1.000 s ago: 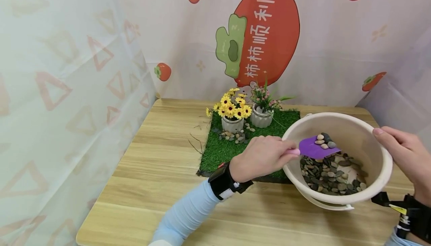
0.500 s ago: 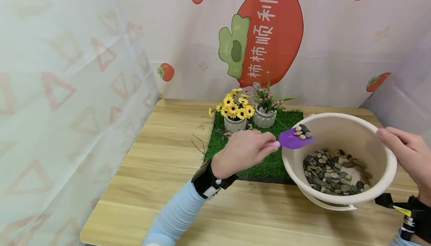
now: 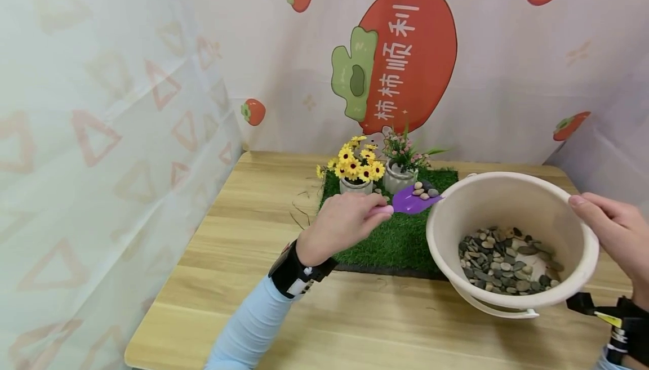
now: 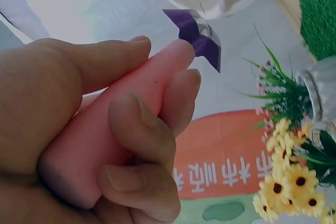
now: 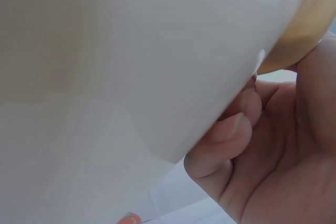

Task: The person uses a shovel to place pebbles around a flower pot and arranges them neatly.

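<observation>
My left hand (image 3: 338, 224) grips the pink handle of a small toy trowel (image 3: 408, 201) with a purple blade. On the blade lie several smooth pebbles (image 3: 425, 191), pale and dark grey. The trowel is over the green turf, its tip overlapping the bucket's left rim in the head view. In the left wrist view, fingers and thumb wrap the handle (image 4: 123, 124). A cream bucket (image 3: 488, 200) stands tilted toward me, with many pebbles (image 3: 499, 266) on its bottom. My right hand (image 3: 616, 232) holds its right rim, thumb on top and fingers curled beneath, as the right wrist view shows.
A turf mat (image 3: 400, 249) lies on the wooden table (image 3: 243, 235). At its back stand two grey pots, one with yellow flowers (image 3: 357, 161), one with pink blooms (image 3: 403, 153). Thin dark twigs (image 3: 300, 213) lie left of the mat. A printed curtain (image 3: 284, 49) hangs behind.
My left hand has moved left with the loaded trowel, from above the bucket's inside to over the turf. The right hand stays on the rim; the bucket holds its place.
</observation>
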The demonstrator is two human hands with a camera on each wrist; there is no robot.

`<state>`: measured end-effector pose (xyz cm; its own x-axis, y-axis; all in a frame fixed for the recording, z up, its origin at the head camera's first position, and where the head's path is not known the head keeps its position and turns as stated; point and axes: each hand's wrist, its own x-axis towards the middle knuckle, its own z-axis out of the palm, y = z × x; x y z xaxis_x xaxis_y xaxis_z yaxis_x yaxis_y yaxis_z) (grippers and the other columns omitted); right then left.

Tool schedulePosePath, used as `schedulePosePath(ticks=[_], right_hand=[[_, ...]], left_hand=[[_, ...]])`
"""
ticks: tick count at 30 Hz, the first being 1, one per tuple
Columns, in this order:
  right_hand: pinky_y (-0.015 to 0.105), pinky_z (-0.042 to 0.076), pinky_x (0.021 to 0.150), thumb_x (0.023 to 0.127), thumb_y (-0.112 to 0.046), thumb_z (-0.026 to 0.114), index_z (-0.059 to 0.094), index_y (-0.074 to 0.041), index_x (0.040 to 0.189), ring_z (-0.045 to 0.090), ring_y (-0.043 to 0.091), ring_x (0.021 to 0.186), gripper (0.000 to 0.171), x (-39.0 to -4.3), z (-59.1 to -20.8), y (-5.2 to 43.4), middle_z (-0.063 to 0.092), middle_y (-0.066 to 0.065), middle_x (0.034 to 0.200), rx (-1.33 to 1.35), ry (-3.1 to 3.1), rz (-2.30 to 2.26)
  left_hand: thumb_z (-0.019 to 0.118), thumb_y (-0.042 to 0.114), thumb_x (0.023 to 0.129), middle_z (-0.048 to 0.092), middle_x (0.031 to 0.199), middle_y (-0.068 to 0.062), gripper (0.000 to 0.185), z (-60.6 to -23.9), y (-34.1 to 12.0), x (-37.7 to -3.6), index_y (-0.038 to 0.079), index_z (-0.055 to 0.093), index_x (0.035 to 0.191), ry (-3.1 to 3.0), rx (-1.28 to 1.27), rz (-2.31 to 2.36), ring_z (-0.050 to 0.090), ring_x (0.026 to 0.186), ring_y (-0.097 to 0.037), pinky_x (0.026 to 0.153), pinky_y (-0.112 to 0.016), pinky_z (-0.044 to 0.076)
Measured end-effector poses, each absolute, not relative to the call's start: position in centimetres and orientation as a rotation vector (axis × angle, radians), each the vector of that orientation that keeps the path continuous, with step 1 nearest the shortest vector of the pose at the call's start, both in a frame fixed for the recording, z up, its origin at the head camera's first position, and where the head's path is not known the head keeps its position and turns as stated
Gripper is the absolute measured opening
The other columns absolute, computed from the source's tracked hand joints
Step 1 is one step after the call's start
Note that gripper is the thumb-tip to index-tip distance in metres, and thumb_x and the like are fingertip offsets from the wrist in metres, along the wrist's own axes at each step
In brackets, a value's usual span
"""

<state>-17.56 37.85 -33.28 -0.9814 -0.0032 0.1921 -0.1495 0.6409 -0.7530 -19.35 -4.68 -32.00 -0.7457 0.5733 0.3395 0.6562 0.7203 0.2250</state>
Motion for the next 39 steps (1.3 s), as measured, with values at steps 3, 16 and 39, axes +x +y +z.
schedulePosePath(ticks=[3,16,39], right_hand=[[0.022,0.040,0.048,0.104,-0.021,0.046,0.063,-0.022,0.084,0.057,0.009,0.049,0.026,-17.5,-33.4,37.8,0.061,-0.007,0.058,0.136,-2.672,1.248],[0.021,0.039,0.051,0.105,-0.023,0.045,0.063,-0.019,0.088,0.057,0.009,0.053,0.025,-17.5,-33.5,38.2,0.062,-0.007,0.061,0.126,-2.699,1.204],[0.025,0.039,0.049,0.104,-0.023,0.048,0.063,-0.008,0.089,0.053,0.014,0.051,0.026,-17.6,-34.0,37.5,0.058,-0.001,0.061,0.141,-2.653,1.223]], left_hand=[[0.058,0.035,0.099,0.064,0.073,0.008,0.023,-32.5,-5.1,-19.9,0.016,0.071,0.104,-2.678,-0.941,-0.507,0.055,0.059,-0.004,0.049,-0.017,0.034],[0.056,0.036,0.101,0.043,0.059,0.009,0.023,-35.2,-5.2,-22.7,0.017,0.069,0.103,-2.773,-0.856,-0.536,0.034,0.047,-0.004,0.044,-0.020,0.019],[0.062,0.029,0.098,0.054,0.061,0.004,0.019,-39.6,-4.0,-26.2,0.015,0.070,0.089,-2.835,-0.804,-0.581,0.034,0.044,-0.006,0.044,-0.020,0.019]])
